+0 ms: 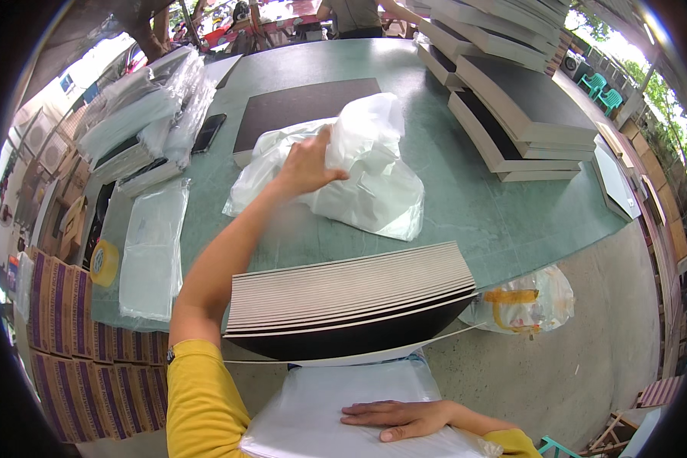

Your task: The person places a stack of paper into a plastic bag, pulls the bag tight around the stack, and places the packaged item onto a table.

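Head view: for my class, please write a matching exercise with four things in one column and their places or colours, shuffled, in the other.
Column one
1. Left hand
2. Right hand
3. Tape roll
4. Phone

Column two
A. Black, lying beside the plastic-wrapped pile
B. At the crumpled plastic, in the middle of the table
C. Yellow, near the table's left edge
D. Laid flat on the plastic-covered stack at the lower edge of the picture

Right pairs: 1-B, 2-D, 3-C, 4-A
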A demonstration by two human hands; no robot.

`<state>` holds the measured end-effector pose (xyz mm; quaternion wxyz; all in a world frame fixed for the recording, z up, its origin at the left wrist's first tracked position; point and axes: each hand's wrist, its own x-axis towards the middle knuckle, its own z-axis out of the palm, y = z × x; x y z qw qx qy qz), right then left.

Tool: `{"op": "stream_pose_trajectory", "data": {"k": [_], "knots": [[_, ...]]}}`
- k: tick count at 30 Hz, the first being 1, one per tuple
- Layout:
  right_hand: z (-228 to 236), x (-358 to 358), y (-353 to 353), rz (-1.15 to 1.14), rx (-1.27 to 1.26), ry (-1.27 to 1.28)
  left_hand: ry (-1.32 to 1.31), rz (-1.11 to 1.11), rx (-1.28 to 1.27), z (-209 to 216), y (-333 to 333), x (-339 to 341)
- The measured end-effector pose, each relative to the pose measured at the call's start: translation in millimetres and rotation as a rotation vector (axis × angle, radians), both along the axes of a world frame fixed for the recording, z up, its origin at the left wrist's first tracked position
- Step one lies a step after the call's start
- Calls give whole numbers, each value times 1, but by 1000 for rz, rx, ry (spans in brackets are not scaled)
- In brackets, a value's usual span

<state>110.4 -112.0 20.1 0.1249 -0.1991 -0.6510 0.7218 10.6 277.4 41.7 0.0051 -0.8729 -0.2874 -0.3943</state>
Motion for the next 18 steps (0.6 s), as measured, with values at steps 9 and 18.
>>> {"op": "stream_pose_trajectory", "data": {"k": [9,18], "knots": [[-4,-1,-10,-12,104,-98,-152,372,339,97,-32,-81],[-27,7,9,47,273,-435,222,490,-331,3,-266,-245]]}}
